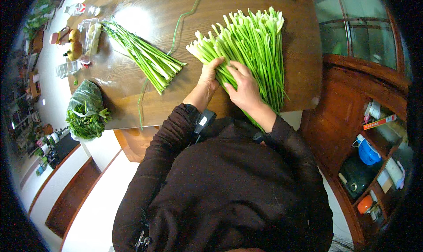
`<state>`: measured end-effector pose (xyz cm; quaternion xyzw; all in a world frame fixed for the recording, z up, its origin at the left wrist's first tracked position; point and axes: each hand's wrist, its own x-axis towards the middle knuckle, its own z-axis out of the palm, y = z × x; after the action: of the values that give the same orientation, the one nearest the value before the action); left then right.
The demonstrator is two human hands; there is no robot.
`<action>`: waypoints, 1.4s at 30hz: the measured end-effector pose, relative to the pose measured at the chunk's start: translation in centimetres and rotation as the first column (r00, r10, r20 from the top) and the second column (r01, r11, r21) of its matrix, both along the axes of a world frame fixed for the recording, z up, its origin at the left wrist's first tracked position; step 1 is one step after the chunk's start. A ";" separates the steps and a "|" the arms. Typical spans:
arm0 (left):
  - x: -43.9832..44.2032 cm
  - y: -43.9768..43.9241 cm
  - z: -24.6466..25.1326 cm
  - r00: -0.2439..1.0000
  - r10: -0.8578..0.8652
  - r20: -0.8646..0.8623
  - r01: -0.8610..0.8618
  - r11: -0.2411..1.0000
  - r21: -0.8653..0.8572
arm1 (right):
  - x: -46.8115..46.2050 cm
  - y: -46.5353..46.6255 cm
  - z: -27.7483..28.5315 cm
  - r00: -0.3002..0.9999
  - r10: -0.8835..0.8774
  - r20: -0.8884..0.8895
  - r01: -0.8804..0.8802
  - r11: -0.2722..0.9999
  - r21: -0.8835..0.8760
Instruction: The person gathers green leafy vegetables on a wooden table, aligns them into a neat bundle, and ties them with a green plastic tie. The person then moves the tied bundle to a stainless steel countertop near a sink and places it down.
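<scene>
A wide spread of long green stalks with pale tips (261, 44), which look like flowering chives, lies on the wooden table (297, 70). My left hand (209, 75) is closed round a bunch of them at the spread's left side, thumb near the pale ends. My right hand (244, 86) rests over the same stalks just to the right, its fingers bent onto them; whether it grips any is unclear. Left of my hands, a smaller bundle of green stalks (145, 55) lies across a green tie (140, 103). Another green tie (179, 24) stretches above it.
At the table's left edge are leafy greens in a plastic bag (86, 110), a clear plastic box (90, 37), yellowish fruits (75, 50) and a plastic bottle (81, 9). A wooden cabinet (343, 110) stands at right, its shelves holding a blue basket (368, 151).
</scene>
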<state>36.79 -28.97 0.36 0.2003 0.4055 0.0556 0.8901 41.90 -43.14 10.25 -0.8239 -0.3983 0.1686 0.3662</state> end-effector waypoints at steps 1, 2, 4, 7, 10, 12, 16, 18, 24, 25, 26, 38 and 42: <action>-0.2 0.1 0.1 1.000 0.001 0.019 0.000 0.999 -0.053 | -0.5 -0.7 -0.1 0.956 0.042 -0.291 -0.066 0.995 -0.073; -0.4 0.2 0.1 1.000 -0.013 0.022 0.015 0.996 -0.090 | -0.8 -1.6 -0.3 0.846 0.089 -0.525 -0.147 0.987 -0.069; -0.5 0.4 0.3 0.999 -0.033 0.022 0.036 0.992 -0.120 | -3.4 -2.5 -1.0 0.460 0.059 -0.886 -0.118 0.993 0.004; -0.6 0.6 0.6 0.995 -0.095 0.023 0.098 0.972 -0.215 | -7.0 -2.0 -3.0 -0.081 0.028 -0.996 0.229 0.973 0.008; -0.7 0.8 1.0 0.984 -0.175 0.041 0.180 0.959 -0.218 | -8.9 0.2 -5.1 -0.304 0.213 -0.928 0.708 0.703 -0.070; -1.1 0.9 1.0 0.983 -0.177 0.043 0.183 0.962 -0.203 | -9.7 1.2 -5.4 -0.297 0.382 -0.875 0.822 0.569 -0.031; -1.4 1.4 0.0 0.968 -0.232 0.094 0.248 0.942 -0.226 | -9.3 3.5 -6.0 -0.165 0.411 -0.897 0.971 0.225 -0.076; -1.5 2.0 -0.6 0.950 -0.282 0.133 0.308 0.915 -0.262 | -9.2 4.0 -6.2 -0.169 0.451 -0.876 0.983 0.139 -0.119; -3.8 7.1 3.4 0.631 -0.766 0.122 0.774 0.632 -0.035 | -9.6 5.0 -7.8 -0.099 0.484 -0.869 0.985 -0.074 -0.153; -4.6 8.2 5.1 0.498 -0.865 -0.059 0.867 0.499 0.009 | -9.6 5.2 -8.0 -0.125 0.455 -0.881 0.972 -0.121 -0.201; -4.8 8.7 6.6 0.304 -0.929 -0.213 0.924 0.233 0.303 | -9.6 5.4 -8.1 -0.062 0.459 -0.886 0.978 -0.150 -0.146; 5.5 4.0 6.9 0.278 -0.366 -0.888 -0.265 -0.918 0.295 | -9.5 6.0 -8.0 -0.153 0.483 -0.862 0.927 -0.231 -0.294; 6.1 4.2 6.5 0.282 -0.427 -0.859 -0.319 -0.886 0.335 | -9.6 6.1 -7.9 -0.136 0.492 -0.860 0.930 -0.237 -0.282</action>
<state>42.93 -24.76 6.88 0.9319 -0.3429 -0.1176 0.0084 32.34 -37.01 2.31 -0.0561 0.4179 0.0876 0.9025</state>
